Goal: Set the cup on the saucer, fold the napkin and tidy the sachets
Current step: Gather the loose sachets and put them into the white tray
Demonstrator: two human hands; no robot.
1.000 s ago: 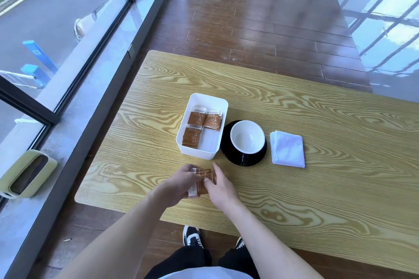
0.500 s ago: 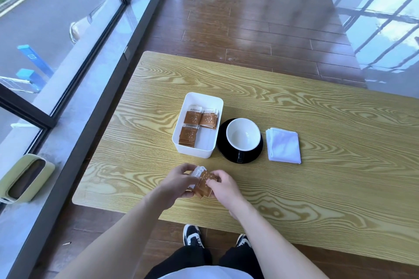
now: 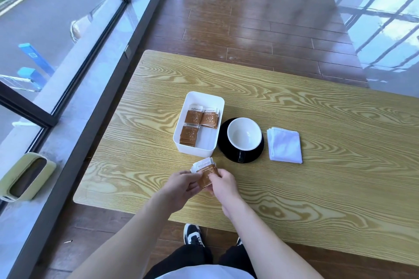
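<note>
One white tray point(image 3: 218, 104) stands on the desk point(image 3: 317, 179), holding three visible groups of brown sachets point(image 3: 209, 118): two side by side at the far end and one stack at its near left; how many lie in each I cannot tell. Just right of it, one black saucer point(image 3: 226, 149) carries one white cup point(image 3: 244, 133), upright and empty. Further right, apart from the saucer, lies one folded white napkin point(image 3: 284, 145). Nearer the desk's front edge, both hands close on a small bundle of sachets point(image 3: 205, 171): the left hand point(image 3: 179, 184) pinches its left side, the right hand point(image 3: 223, 182) its right, just below the tray.
</note>
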